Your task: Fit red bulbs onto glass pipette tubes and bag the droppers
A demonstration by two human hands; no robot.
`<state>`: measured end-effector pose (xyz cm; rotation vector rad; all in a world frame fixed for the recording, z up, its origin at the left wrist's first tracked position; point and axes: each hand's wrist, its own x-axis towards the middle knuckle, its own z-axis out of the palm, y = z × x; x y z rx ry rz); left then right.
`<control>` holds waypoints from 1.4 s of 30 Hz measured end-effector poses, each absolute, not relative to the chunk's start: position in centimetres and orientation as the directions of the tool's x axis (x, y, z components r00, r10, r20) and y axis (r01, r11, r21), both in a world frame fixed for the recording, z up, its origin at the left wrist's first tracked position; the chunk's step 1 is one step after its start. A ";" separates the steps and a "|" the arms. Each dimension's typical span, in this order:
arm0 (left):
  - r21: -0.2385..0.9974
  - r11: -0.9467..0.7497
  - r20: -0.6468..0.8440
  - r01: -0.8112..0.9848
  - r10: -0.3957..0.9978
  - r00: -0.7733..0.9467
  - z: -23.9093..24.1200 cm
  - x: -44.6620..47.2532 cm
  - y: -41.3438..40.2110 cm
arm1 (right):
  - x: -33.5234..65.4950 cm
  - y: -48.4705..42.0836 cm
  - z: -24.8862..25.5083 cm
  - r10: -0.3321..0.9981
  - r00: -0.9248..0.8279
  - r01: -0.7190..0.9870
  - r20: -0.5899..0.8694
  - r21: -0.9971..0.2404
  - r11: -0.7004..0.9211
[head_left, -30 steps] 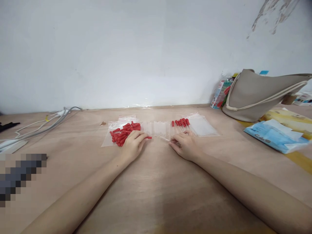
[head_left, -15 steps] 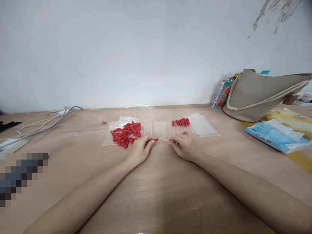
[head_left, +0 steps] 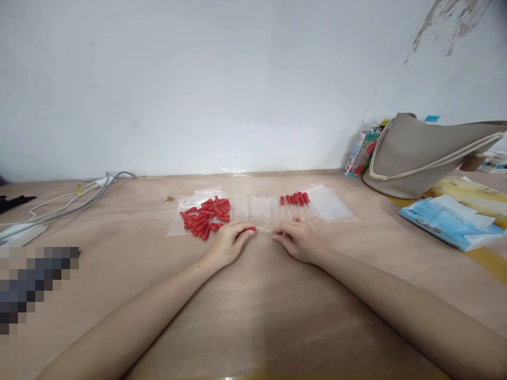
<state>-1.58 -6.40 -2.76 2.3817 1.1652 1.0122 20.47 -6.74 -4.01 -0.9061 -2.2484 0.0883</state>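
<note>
Between finger and thumb, my left hand [head_left: 231, 241] pinches a red rubber dropper bulb [head_left: 251, 228], mostly covered by the fingers. A thin clear glass dropper tube [head_left: 263, 230] runs from the bulb to my right hand [head_left: 296, 238], whose closed fingertips grip its other end. The tube meets the bulb's mouth; how deep it sits inside I cannot tell. Left of my hands, loose red bulbs [head_left: 204, 215] lie heaped on a clear plastic bag [head_left: 174, 227]. Bare glass tubes [head_left: 259, 208] lie in rows behind my hands. Several droppers with red bulbs [head_left: 295, 199] lie beyond my right hand.
A flat clear zip bag [head_left: 332, 203] lies right of the droppers. Farther right are a blue tissue pack [head_left: 439, 221] and a grey bag with a cord [head_left: 420, 153]. Cables [head_left: 87, 198] cross the table's left side, before the wall [head_left: 237, 95].
The left fingers now cover more of the red bulb, and the gap between my hands looks slightly narrower. Both hands keep their hold; the piles look the same.
</note>
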 end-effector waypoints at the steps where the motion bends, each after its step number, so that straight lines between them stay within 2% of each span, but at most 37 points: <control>1: 0.540 -0.631 0.463 0.557 0.775 0.430 -2.7 -1.6 -6.5 | 20.6 -6.7 -4.0 0.634 -0.515 0.577 0.577 -0.313 0.754; 8: 0.501 -0.695 0.427 0.515 0.716 0.552 -2.5 -1.8 -6.9 | 21.1 -6.3 -3.6 0.613 -0.594 0.564 0.521 -0.273 0.779; 14: 0.447 -0.707 0.409 0.548 0.707 0.577 -2.7 -1.7 -6.9 | 20.9 -6.7 -3.7 0.606 -0.591 0.636 0.532 -0.155 0.756; 24: 0.419 -0.754 0.433 0.506 0.655 0.618 -3.1 -1.8 -7.2 | 20.1 -7.3 -3.9 0.628 -0.563 0.633 0.537 -0.208 0.745; 31: 0.362 -0.776 0.413 0.517 0.630 0.657 -3.1 -1.8 -7.3 | 19.6 -7.5 -4.1 0.609 -0.624 0.639 0.489 -0.128 0.758; 42: 0.292 -0.784 0.454 0.548 0.618 0.642 -3.0 -1.7 -7.2 | 19.5 -7.8 -2.3 0.715 -0.625 0.670 0.314 -0.254 0.697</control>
